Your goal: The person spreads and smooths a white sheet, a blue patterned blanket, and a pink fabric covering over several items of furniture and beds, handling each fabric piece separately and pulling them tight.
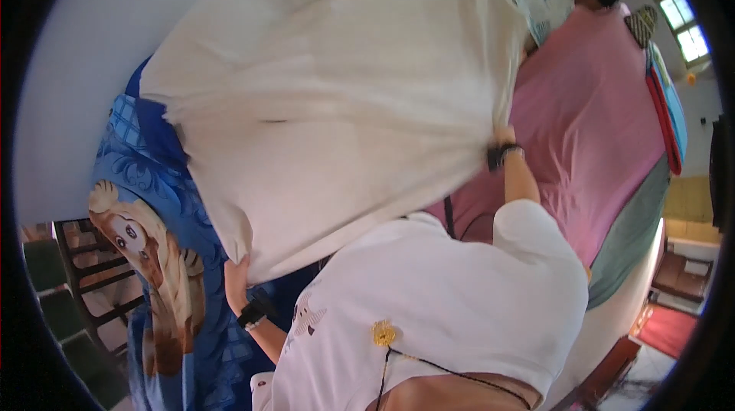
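A large cream sheet (344,143) is spread out in front of me, creased and raised toward the far side. My left hand (237,277) pinches its near left corner, the fingers closed on the cloth. At the right, my right hand (505,135) grips the sheet's edge, and folds run from it across the cloth; its fingertips are partly hidden. A blue blanket (145,158) with a cartoon animal print lies under and beside the sheet on the left. On the right, a pink sheet (589,112) shows beyond my right hand. Both wrists wear dark bands.
A pale wall (76,105) stands on the left, above a dark slatted frame (88,258). Green cloth (635,235) hangs at the right edge of the pink sheet. Folded red and blue cloths (666,105) lie farther right. A window (685,24) is at upper right.
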The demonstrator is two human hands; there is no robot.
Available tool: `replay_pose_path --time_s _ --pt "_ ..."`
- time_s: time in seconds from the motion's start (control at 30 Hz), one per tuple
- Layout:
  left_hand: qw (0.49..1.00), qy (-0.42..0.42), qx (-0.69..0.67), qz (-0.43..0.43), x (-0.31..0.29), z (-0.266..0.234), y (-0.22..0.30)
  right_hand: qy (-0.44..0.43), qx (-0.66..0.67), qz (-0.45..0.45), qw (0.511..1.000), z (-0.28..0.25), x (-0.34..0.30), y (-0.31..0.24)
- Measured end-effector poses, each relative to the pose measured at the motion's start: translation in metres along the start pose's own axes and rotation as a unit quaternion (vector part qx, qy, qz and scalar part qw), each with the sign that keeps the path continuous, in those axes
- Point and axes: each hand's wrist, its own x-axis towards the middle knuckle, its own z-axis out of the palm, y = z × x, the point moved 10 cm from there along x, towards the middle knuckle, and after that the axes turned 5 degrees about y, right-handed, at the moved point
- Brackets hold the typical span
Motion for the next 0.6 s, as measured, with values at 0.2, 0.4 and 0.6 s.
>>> replay_pose_path --time_s 0.2,0.4,0.6 --pt "0.994 -0.012 0.094 0.059 0.017 0.024 -0.016 0.043 0.506 0.308 0.804 -0.089 0.032 0.031" --pt "0.992 0.0 0.092 0.086 0.028 0.03 -0.004 0.07 0.483 0.393 0.779 -0.086 -0.024 0.061" --pt "0.979 -0.013 0.193 0.059 0.032 0.035 -0.027 0.085 0.475 0.446 0.754 0.0 -0.115 0.131"
